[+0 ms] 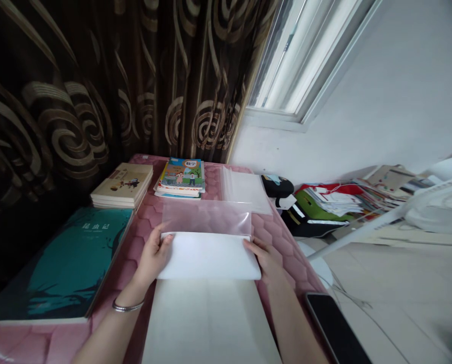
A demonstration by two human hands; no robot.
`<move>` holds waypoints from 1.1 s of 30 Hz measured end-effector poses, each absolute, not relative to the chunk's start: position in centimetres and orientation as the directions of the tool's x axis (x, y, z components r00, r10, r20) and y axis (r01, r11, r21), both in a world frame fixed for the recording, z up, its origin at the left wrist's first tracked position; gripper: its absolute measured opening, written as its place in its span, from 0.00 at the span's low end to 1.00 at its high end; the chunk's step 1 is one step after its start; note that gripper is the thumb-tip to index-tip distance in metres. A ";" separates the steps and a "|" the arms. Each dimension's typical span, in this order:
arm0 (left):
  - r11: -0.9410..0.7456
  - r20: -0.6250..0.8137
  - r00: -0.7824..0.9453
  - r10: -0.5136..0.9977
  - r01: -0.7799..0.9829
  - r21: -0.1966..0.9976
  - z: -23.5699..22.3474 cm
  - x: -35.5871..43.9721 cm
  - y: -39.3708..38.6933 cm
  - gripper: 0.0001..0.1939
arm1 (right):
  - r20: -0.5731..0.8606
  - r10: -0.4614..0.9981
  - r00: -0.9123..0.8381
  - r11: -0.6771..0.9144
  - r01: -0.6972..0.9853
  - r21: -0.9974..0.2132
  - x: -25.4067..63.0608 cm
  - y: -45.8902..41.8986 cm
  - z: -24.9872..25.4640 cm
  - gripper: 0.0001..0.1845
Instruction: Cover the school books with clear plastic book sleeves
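Note:
My left hand [152,255], with a silver bangle at the wrist, pinches the left edge of a folded-over white sheet [210,257] between thumb and fingers. At the opposite edge my right hand [266,257] grips the same sheet, thumb on top. A band of clear plastic film [206,216] extends beyond the fold, away from me. Nearer to me lies a long pale panel [210,321] on the pink quilted surface; whether it is one piece with the white sheet I cannot tell.
A large green book [70,258] and a stack of beige books [121,184] lie left. Colourful textbooks [184,174] and clear plastic sleeves [244,187] are behind. A phone [337,328] rests at the right edge; a white fan [373,230] and piled papers [332,202] stand beyond.

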State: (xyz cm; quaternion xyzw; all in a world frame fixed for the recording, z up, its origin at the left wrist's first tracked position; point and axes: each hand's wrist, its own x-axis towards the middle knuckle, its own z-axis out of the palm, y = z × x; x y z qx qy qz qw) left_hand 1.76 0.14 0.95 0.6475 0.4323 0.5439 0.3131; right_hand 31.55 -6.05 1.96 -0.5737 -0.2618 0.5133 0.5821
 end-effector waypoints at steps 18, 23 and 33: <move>-0.358 0.359 0.024 0.933 0.170 0.918 1.9 1.8 -0.3 0.20 | -0.091 0.883 0.460 -0.072 -0.059 -0.996 31.3 -5.6 1.9 0.20; -0.246 0.239 0.085 0.967 0.090 0.965 1.9 1.8 -0.7 0.26 | -0.003 0.854 0.521 -0.017 0.023 -1.000 31.6 -5.3 1.4 0.21; -0.236 0.236 0.019 0.972 0.085 0.968 1.6 2.1 0.0 0.21 | -0.085 0.844 0.529 -0.070 -0.049 -0.996 31.4 -5.6 1.5 0.21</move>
